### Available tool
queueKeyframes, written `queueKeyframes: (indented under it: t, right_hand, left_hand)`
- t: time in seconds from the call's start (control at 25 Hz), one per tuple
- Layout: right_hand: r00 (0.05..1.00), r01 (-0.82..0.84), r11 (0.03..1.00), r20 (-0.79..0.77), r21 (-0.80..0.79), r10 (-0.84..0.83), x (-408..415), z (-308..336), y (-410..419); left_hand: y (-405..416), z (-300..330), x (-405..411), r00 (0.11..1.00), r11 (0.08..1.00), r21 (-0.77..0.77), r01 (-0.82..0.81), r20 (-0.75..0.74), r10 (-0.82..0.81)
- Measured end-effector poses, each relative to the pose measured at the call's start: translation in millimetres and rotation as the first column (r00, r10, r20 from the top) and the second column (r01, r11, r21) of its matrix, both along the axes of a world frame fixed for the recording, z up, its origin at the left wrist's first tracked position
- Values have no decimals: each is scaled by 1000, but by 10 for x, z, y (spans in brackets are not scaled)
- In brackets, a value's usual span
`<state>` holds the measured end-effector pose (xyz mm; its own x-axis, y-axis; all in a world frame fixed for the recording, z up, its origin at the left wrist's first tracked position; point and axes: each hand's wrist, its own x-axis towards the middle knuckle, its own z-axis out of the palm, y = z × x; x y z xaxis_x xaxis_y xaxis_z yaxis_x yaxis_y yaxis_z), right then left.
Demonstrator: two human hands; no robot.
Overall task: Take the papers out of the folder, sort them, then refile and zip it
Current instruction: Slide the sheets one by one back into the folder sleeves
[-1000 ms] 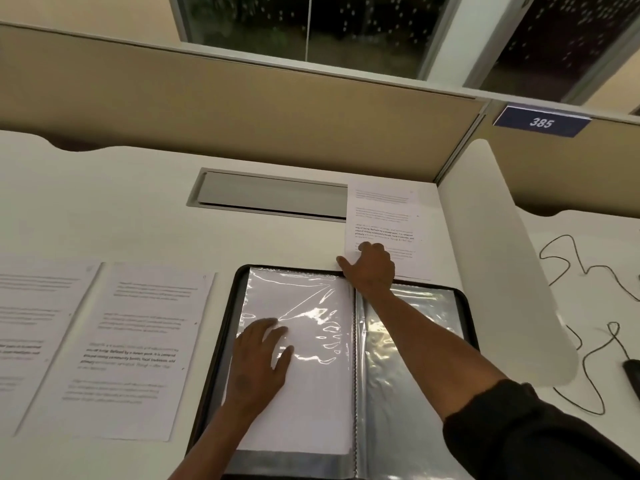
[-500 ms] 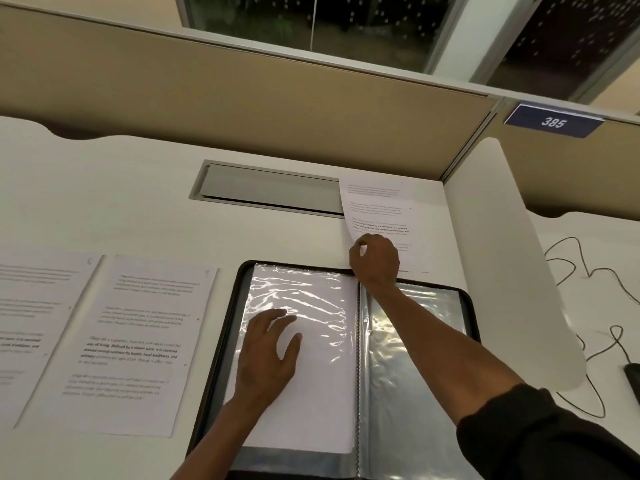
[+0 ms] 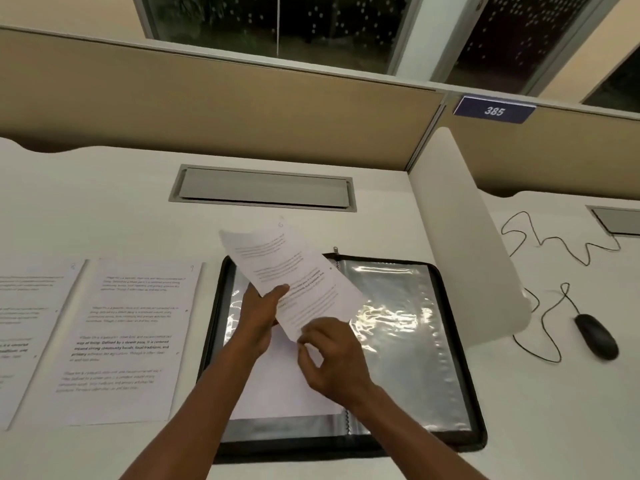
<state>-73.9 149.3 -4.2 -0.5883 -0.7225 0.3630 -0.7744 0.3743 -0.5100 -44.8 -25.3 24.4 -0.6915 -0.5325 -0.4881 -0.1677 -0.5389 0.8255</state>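
Starting at nine o'clock, two printed pages [image 3: 117,337] lie flat side by side on the worktop [image 3: 104,209], just beside the open folder [image 3: 446,344] and clear of both hands. The left hand [image 3: 258,318] comes next: its fingers are closed on the near-left edge of a loose sheet [image 3: 294,275], thumb on top, holding it tilted in the air above the folder's left page. The sheet's long axis runs from about eleven o'clock down to five o'clock, skewed against the upright sleeves below. The right hand [image 3: 332,355] sits at the sheet's lower corner, thumb and forefinger nearly pinched on it; whether they truly grip I cannot tell. Under both hands a white page fills the left sleeve; the clear sleeve [image 3: 398,327] at three o'clock looks empty and lies nearer the right hand. To go in, the sheet would need squaring with the sleeve mouth, I judge. Farther right stand a white divider [image 3: 464,237], a cable and a mouse [image 3: 596,336], well apart.
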Motion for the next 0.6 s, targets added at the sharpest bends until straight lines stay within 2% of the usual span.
queueKeyframes:
  t: [0.12,0.24,0.32,0.4,0.52,0.6]
  right_hand:
    - [971,38,999,236,27,-43,252,-87,282]
    - [887,305,951,377,-41,-268,212,11,550]
    - [750,514,855,446,74,-489,69,84,757]
    - [561,601,763,555,238,-614,-86,175,977]
    - [335,568,755,747,326,-574,-242,192,1279]
    - [171,538,795,887,281,-429,-327,134,1485]
  left_hand:
    - [181,-47,203,999,999,-48,3,39,-1]
    - [298,-92,408,996,999,18,30,78,-31]
    - [364,-142,517,990,995,72,75,113,-82]
    - [458,-183,600,982,987,105,118,137,-132]
    - [704,-173,650,972,964,183,193,99,-213]
    - [906,-156,638,956,945,209,250,98,-275]
